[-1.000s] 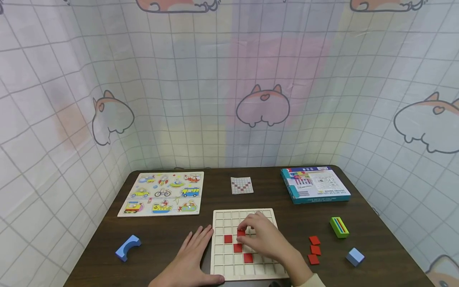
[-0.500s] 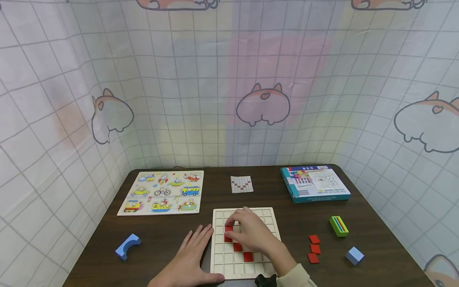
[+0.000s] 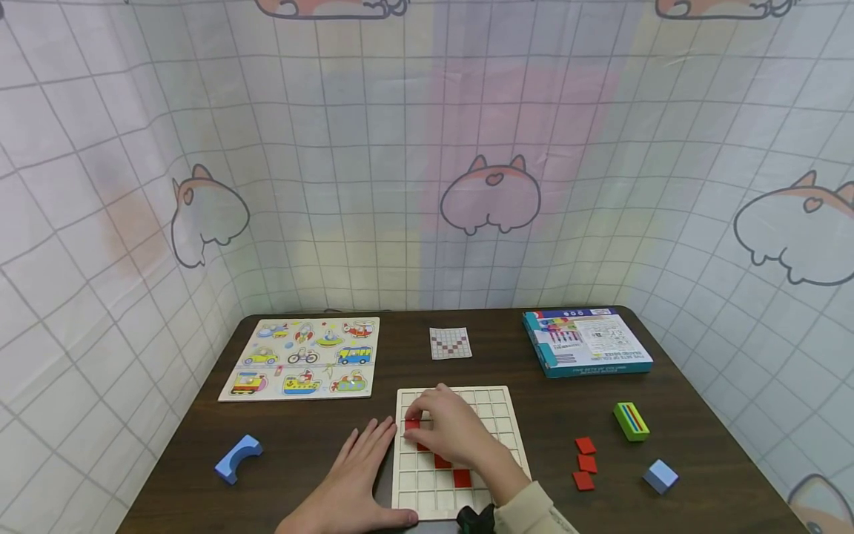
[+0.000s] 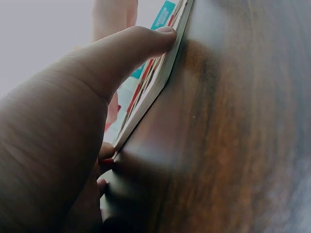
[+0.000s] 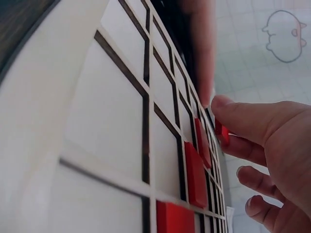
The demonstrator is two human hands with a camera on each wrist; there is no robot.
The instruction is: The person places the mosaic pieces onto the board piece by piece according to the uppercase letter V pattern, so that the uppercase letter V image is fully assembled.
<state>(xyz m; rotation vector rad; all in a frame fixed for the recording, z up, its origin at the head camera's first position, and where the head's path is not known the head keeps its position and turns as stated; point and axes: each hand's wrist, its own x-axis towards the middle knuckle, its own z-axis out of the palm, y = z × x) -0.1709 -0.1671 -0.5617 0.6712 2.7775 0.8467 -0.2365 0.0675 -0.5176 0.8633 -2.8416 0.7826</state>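
A pale wooden grid board (image 3: 497, 500) lies near the table's front edge. Red square tiles sit in its cells in a diagonal, with one red tile (image 3: 462, 478) lowest and another tile (image 3: 442, 461) up and left of it. My right hand (image 3: 454, 430) is over the board's left part, pinching a red tile (image 5: 221, 132) between thumb and forefinger close above the grid. My left hand (image 3: 356, 482) lies flat with fingers spread along the board's left edge, its thumb (image 4: 163, 39) on the near edge.
Three loose red tiles (image 3: 586, 463) lie right of the board, near a green striped block (image 3: 631, 422) and blue cube (image 3: 660, 477). A blue arch block (image 3: 238, 458) and vehicle puzzle (image 3: 300, 361) are left. Behind stand a pattern card (image 3: 450, 343) and game box (image 3: 587, 343).
My right hand has moved left across the board with the pinched red tile, from the middle columns to the leftmost columns. My left hand stays in place.
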